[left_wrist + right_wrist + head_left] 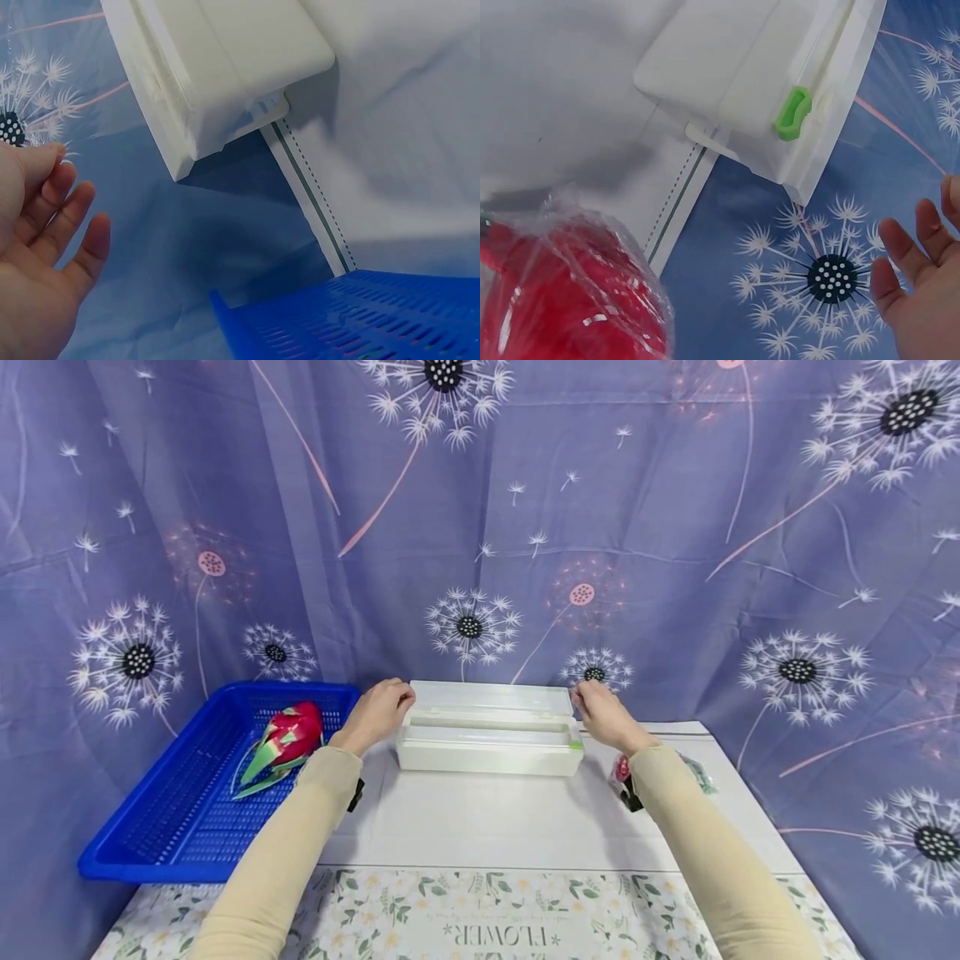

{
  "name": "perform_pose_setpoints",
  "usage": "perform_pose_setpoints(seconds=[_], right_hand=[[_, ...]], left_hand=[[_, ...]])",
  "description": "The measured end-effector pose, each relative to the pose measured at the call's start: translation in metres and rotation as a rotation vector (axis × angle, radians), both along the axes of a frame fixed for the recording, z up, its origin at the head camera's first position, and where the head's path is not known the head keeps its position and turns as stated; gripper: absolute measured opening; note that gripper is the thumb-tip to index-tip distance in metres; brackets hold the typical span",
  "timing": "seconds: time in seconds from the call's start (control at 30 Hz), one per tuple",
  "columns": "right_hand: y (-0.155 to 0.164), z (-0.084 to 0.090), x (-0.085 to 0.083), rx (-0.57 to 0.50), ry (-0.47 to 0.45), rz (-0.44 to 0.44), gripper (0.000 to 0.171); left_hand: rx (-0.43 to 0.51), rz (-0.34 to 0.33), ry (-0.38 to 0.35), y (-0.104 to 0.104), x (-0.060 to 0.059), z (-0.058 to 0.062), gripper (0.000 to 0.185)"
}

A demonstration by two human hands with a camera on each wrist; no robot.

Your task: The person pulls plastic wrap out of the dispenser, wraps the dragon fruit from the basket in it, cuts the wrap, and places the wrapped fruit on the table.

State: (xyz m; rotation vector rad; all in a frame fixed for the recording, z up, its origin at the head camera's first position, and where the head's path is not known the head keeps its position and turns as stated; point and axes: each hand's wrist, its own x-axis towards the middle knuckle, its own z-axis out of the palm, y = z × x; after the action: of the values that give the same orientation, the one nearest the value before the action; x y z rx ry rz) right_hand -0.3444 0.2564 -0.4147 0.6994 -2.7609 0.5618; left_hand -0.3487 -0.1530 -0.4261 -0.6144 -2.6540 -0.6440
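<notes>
Both hands hover with relaxed, spread fingers, holding nothing: left hand (pixel 378 712) and right hand (pixel 606 714) flank the 2 ends of the white dispenser box (pixel 489 739), which sits at the table's (pixel 480 827) far edge.

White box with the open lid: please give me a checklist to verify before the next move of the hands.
1. Lid of the white box is open: ok, it stands up at the back.
2. Left hand free: ok, the left wrist view shows relaxed fingers holding nothing.
3. Right hand free: ok, fingers spread, apart from the box.
4. Green slider at the box's right end: ok.
5. Wrapped red item beside the right arm, not in the way: cannot tell.
6. Dragon fruit resting in the blue basket: ok.
</notes>
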Motion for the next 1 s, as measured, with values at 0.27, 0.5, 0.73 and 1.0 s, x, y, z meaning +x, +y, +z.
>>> perform_pose_setpoints(seconds=[0.27,0.5,0.73,1.0], right_hand=[[-0.003,-0.012,0.003,0.031,-0.07,0.054,0.025],[0.002,-0.018,0.002,0.045,0.112,0.143,0.007],[0.008,-0.01,0.001,-0.08,0.121,0.157,0.006],[0.011,-0.004,-0.001,-0.205,0.067,0.13,0.008]], left_hand=[[-0.003,0.018,-0.035,-0.001,-0.001,-0.003,0.014],[-0.004,0.004,-0.047,0.0,0.0,-0.003,0.014],[0.025,0.007,-0.046,-0.003,0.002,0.002,0.014],[0.031,0.028,-0.073,-0.004,0.001,0.006,0.015]])
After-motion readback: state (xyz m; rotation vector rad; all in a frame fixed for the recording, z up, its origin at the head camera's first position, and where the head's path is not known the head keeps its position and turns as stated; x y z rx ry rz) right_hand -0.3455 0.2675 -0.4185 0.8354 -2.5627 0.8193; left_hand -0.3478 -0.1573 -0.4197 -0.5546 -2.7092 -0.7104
